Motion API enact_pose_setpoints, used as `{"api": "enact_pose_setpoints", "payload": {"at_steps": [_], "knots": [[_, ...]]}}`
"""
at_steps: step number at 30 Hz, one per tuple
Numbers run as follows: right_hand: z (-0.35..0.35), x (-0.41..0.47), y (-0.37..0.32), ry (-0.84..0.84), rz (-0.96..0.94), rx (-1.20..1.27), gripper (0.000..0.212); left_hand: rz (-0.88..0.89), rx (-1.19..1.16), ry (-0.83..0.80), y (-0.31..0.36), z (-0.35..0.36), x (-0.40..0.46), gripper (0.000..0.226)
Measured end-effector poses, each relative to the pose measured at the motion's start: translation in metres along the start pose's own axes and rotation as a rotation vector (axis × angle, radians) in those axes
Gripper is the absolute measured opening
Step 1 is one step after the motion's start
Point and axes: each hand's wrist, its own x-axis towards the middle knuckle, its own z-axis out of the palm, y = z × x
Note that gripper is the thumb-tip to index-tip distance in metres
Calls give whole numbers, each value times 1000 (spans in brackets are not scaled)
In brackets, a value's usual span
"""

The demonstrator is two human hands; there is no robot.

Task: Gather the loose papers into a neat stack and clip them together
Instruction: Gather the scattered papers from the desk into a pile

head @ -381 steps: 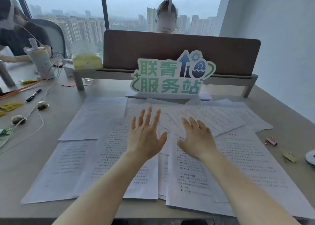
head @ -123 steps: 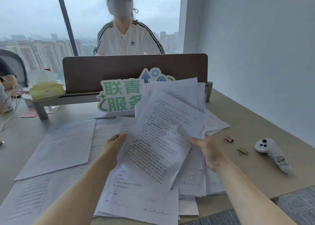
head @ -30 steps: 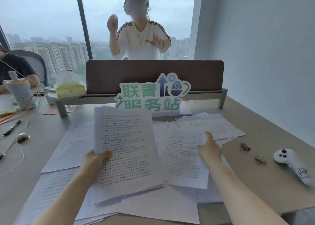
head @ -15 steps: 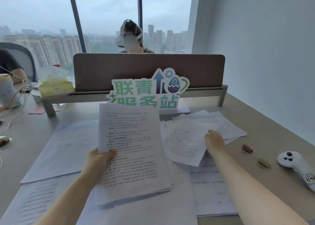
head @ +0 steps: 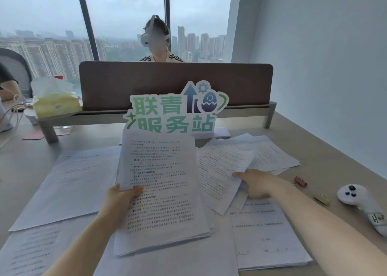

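Gripping a thick printed stack (head: 163,187), left hand (head: 119,200) fingers curl round its edge; right hand (head: 255,183) pinches a loose sheet (head: 217,167).

A stack (head: 161,192) of papers is raised over the middle of the desk (head: 335,150), its left edge gripped by the left hand (head: 120,200). Just to its right, the right hand (head: 256,183) holds a sheet (head: 217,171) that overlaps other sheets behind it. More loose sheets (head: 69,181) lie left of the stack. A clip (head: 299,181) lies right of the papers, with a second clip (head: 321,198) nearer and a controller (head: 360,202) right of both. A sign (head: 173,110) stands behind the stack and in front of a divider (head: 176,83). A tissue box (head: 55,104) sits at the left end of the shelf (head: 100,116).
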Motion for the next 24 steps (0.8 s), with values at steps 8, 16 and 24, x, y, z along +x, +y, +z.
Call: {"api": "enact_pose_setpoints", "payload": {"at_steps": [8,16,24], "knots": [[-14,17,-14,-142,-58,-350,99,-17,2,-23,-1,-2,0,14],[-14,20,4,-31,-191,-456,88,-30,11,-9,-2,-1,1,16],[11,33,14,317,-248,-469,55,-56,10,5,-4,-2,4,20]]}}
